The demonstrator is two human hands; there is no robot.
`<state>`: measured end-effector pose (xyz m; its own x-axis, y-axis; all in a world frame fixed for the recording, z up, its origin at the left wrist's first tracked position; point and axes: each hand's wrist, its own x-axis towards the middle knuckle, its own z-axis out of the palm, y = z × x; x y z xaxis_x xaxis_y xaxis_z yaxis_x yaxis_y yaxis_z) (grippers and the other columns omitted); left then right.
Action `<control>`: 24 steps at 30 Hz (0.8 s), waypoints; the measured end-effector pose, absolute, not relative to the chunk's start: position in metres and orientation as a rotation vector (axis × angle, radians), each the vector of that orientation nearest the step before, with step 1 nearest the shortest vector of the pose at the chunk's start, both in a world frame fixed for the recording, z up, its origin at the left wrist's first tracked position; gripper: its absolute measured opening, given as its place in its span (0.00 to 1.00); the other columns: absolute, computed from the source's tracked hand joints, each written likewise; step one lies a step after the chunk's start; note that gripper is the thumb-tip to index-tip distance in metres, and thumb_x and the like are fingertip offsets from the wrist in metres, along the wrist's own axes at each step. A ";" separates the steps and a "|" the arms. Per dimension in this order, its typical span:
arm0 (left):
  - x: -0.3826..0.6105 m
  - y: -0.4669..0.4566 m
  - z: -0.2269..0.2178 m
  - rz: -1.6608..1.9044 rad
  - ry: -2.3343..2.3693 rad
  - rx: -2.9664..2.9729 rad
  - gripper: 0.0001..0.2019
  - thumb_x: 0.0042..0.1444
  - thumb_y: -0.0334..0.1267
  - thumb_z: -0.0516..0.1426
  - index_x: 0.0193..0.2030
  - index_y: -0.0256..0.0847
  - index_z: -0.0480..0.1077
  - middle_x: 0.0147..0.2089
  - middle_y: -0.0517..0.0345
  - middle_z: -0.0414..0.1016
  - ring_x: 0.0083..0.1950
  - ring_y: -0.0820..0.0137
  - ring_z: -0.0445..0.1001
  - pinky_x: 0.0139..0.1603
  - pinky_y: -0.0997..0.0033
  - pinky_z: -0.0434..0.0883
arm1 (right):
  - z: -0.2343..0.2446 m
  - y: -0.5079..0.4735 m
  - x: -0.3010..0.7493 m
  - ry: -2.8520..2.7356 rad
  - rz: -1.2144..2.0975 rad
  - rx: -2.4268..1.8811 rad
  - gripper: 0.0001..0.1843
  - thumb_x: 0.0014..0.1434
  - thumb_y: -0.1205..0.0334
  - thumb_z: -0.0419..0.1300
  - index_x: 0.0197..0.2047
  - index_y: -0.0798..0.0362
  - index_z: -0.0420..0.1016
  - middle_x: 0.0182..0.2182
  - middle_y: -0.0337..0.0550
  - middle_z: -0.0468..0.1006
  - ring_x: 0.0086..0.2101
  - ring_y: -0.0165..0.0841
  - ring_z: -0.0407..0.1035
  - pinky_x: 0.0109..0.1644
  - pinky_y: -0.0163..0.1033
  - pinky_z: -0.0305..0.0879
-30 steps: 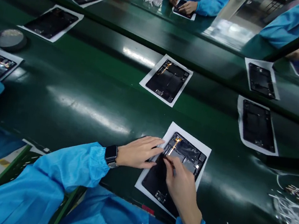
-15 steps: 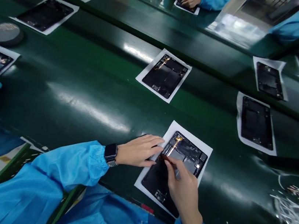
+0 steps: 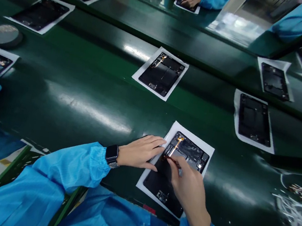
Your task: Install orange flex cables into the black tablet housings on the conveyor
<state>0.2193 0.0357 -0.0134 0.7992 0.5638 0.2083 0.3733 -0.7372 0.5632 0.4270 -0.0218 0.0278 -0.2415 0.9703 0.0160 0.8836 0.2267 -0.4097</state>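
Right hand (image 3: 189, 194) has its fingertips clamped together on a small thin dark strip (image 3: 167, 159), exact part too small to tell, just above the tablet (image 3: 187, 150). Left hand (image 3: 140, 151) is open, fingers apart, touching the tablet's left edge. Tablet lies on a white paper sheet (image 3: 175, 129) on the green tabletop (image 3: 62, 123), more tablets (image 3: 162, 74) beyond it.

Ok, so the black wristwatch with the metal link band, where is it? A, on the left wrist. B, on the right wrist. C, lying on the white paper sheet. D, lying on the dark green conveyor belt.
A. The black wristwatch with the metal link band sits on the left wrist, at the cuff of the light blue sleeve, just behind the left hand.
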 end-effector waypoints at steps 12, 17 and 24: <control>0.219 0.035 -0.012 0.458 0.692 2.533 0.30 0.57 0.51 0.62 0.60 0.33 0.61 0.66 0.34 0.58 0.70 0.50 0.54 0.68 0.51 0.59 | 0.026 -0.020 0.412 -2.305 0.295 -1.775 0.11 0.69 0.63 0.49 0.39 0.55 0.71 0.25 0.42 0.75 0.21 0.33 0.70 0.24 0.35 0.54; 0.220 0.035 -0.014 0.454 0.699 2.526 0.31 0.58 0.52 0.61 0.60 0.32 0.61 0.66 0.33 0.58 0.70 0.50 0.53 0.68 0.51 0.58 | 0.026 -0.022 0.401 -2.308 0.277 -1.769 0.12 0.69 0.63 0.48 0.38 0.56 0.70 0.24 0.43 0.74 0.20 0.32 0.67 0.23 0.35 0.53; 0.219 0.039 -0.005 0.489 0.721 2.503 0.28 0.57 0.52 0.61 0.58 0.35 0.65 0.64 0.38 0.62 0.67 0.52 0.59 0.64 0.53 0.63 | 0.017 -0.024 0.433 -1.922 0.502 -1.671 0.10 0.68 0.58 0.54 0.44 0.52 0.75 0.35 0.44 0.81 0.33 0.36 0.76 0.36 0.38 0.69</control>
